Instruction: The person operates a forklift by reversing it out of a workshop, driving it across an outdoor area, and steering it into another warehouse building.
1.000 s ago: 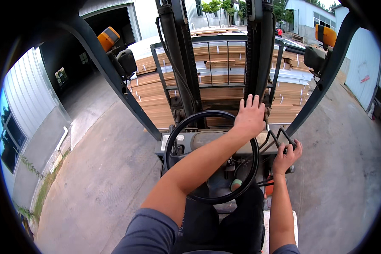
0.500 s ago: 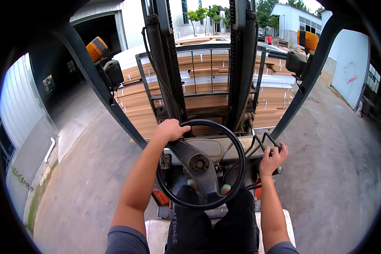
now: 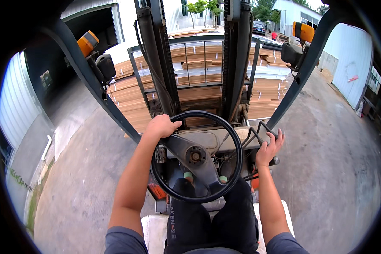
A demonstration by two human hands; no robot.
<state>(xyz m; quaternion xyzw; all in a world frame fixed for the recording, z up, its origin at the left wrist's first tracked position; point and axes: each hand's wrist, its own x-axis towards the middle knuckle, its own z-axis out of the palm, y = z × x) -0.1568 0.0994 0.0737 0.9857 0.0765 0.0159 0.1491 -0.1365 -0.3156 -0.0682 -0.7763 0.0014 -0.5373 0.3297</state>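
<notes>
I sit on a forklift, with my left hand [image 3: 160,126] wrapped round the upper left rim of the black steering wheel [image 3: 238,152]. To the right of the wheel, my right hand [image 3: 270,149] rests with curled fingers on the top of one of the bent black control levers [image 3: 253,136]. Ahead, behind the dark mast [image 3: 161,63] and its guard frame, sits a wide load of stacked tan boards [image 3: 129,106] with white layers between them. My legs in dark trousers [image 3: 235,211] are under the wheel, and green-banded footwear shows at the pedals.
A concrete lane [image 3: 326,169] runs on both sides. At left are a white corrugated wall [image 3: 19,101] and a dark open doorway [image 3: 93,29]; at right, a white shed [image 3: 347,67]. A dark car [image 3: 258,28], a person in red [image 3: 274,36] and trees stand far ahead.
My left hand has moved from the wheel's upper right to its upper left, and the spoked hub now shows. My right hand stays at the levers. The buildings and vehicle frame have shifted in view.
</notes>
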